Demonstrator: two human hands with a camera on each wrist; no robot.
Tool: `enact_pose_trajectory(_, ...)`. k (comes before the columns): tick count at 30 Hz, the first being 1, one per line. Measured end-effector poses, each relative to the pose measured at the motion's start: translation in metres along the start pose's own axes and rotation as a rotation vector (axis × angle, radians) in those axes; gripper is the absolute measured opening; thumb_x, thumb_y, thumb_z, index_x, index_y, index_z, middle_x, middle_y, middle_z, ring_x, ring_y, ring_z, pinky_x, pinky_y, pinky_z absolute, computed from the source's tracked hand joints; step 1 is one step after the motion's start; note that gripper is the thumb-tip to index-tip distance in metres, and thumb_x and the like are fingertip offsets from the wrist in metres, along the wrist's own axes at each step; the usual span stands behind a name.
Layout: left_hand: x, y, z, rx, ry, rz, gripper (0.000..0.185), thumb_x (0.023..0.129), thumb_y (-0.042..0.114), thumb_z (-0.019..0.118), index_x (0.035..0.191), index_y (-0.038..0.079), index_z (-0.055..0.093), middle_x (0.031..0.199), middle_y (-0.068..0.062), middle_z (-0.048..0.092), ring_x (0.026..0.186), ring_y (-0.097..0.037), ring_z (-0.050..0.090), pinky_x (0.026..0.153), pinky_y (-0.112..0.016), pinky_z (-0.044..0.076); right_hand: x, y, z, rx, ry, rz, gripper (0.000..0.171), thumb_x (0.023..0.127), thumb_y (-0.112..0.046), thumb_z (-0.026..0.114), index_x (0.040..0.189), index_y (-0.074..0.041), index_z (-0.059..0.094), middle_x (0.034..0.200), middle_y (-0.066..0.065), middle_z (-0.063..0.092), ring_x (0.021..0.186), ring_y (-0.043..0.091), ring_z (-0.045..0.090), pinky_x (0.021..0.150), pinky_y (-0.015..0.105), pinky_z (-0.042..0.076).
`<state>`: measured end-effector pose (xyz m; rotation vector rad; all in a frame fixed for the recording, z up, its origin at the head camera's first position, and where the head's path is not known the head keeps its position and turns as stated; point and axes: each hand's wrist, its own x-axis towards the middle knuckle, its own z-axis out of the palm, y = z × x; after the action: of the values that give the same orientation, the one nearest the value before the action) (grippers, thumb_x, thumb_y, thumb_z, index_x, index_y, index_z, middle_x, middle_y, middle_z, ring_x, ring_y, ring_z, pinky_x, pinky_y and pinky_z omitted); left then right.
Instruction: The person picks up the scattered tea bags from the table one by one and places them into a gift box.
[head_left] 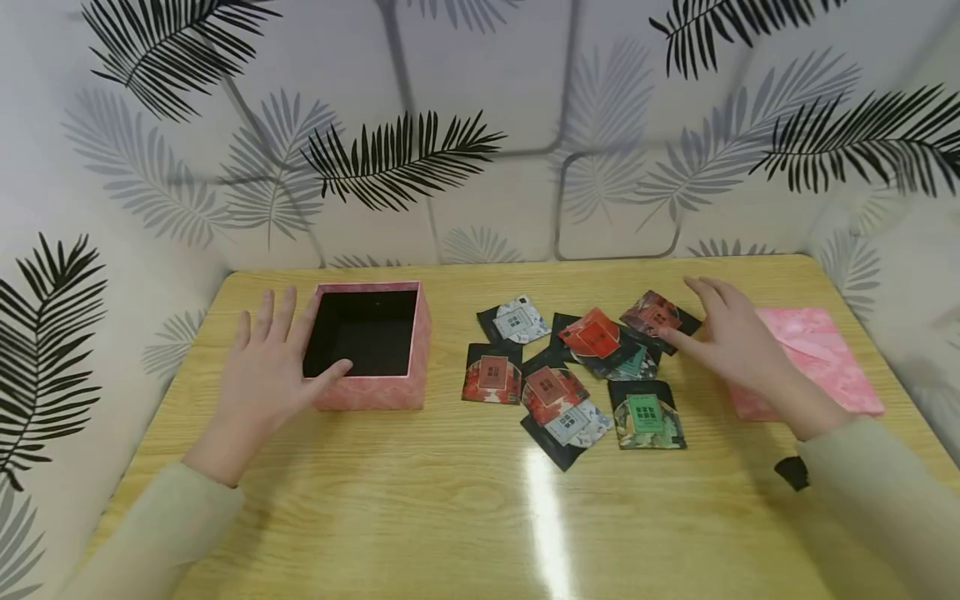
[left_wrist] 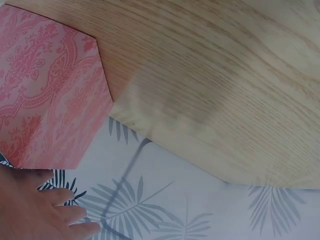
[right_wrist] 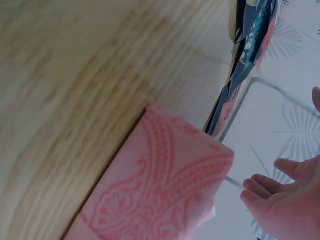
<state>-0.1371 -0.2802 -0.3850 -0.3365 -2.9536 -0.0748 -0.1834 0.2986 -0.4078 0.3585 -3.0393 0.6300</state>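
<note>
My left hand [head_left: 270,367], fingers spread and straight, hovers at the left side of a pink patterned box [head_left: 375,393]. That box stands without a lid, its black inside showing; the left wrist view has its patterned wall [left_wrist: 55,95] just above my fingers. My right hand [head_left: 731,337] holds nothing, its fingers loosely extended. Its thumb overlaps a dark red sachet [head_left: 651,312] in the head view. Beneath my right wrist lies a flat pink patterned lid [head_left: 832,350], also large in the right wrist view [right_wrist: 165,180].
Several flat black sachets lie between the hands, including a red one [head_left: 491,373], a white one [head_left: 517,321] and a green one [head_left: 647,415], some overlapping. A small black piece [head_left: 792,472] lies by my right sleeve. A leaf-patterned covering [head_left: 510,208] rises behind the wooden table [head_left: 390,508].
</note>
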Motion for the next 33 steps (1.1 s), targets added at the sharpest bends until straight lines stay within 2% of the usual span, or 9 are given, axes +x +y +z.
enact_pose_trajectory(9, 0.003, 0.0, 0.004, 0.033, -0.05, 0.039, 0.103, 0.097, 0.068, 0.059, 0.169, 0.004, 0.023, 0.174, -0.026, 0.024, 0.162, -0.049, 0.02, 0.131, -0.066, 0.02, 0.022, 0.0, 0.005, 0.096, -0.028, 0.058, 0.089, 0.104, -0.046, 0.065, 0.163, 0.009, 0.028, 0.16, 0.041, 0.036, 0.148, 0.06, 0.032, 0.12, 0.075, 0.029)
enact_pose_trajectory(15, 0.004, 0.001, 0.004, 0.04, -0.081, 0.077, 0.106, 0.099, 0.074, 0.051, 0.168, -0.002, 0.023, 0.175, -0.023, 0.023, 0.163, -0.046, 0.022, 0.132, -0.063, 0.022, 0.034, 0.002, 0.01, 0.172, -0.038, 0.064, 0.081, 0.106, -0.038, 0.064, 0.161, 0.012, 0.032, 0.156, 0.041, 0.042, 0.141, 0.059, 0.042, 0.117, 0.073, 0.036)
enact_pose_trajectory(20, 0.005, -0.001, 0.007, 0.034, -0.08, 0.09, 0.109, 0.098, 0.073, 0.052, 0.166, -0.006, 0.023, 0.175, -0.025, 0.023, 0.163, -0.044, 0.023, 0.132, -0.06, 0.023, 0.041, 0.002, 0.013, 0.25, -0.068, 0.115, 0.078, 0.107, -0.034, 0.064, 0.161, 0.011, 0.032, 0.157, 0.041, 0.041, 0.145, 0.06, 0.041, 0.12, 0.07, 0.035)
enact_pose_trajectory(25, 0.005, 0.0, 0.007, 0.013, -0.086, 0.09, 0.11, 0.099, 0.074, 0.052, 0.166, -0.007, 0.021, 0.175, -0.026, 0.022, 0.163, -0.043, 0.023, 0.132, -0.06, 0.025, 0.045, 0.004, 0.019, 0.333, -0.051, 0.17, 0.073, 0.106, -0.028, 0.065, 0.159, 0.012, 0.034, 0.157, 0.04, 0.042, 0.145, 0.056, 0.042, 0.121, 0.067, 0.037)
enact_pose_trajectory(33, 0.004, -0.001, 0.01, 0.002, -0.069, 0.098, 0.109, 0.099, 0.073, 0.052, 0.166, -0.008, 0.021, 0.174, -0.026, 0.022, 0.163, -0.044, 0.024, 0.131, -0.06, 0.027, 0.052, 0.007, 0.03, 0.394, -0.043, 0.234, 0.069, 0.105, -0.022, 0.067, 0.158, 0.011, 0.037, 0.158, 0.038, 0.042, 0.147, 0.053, 0.044, 0.121, 0.064, 0.04)
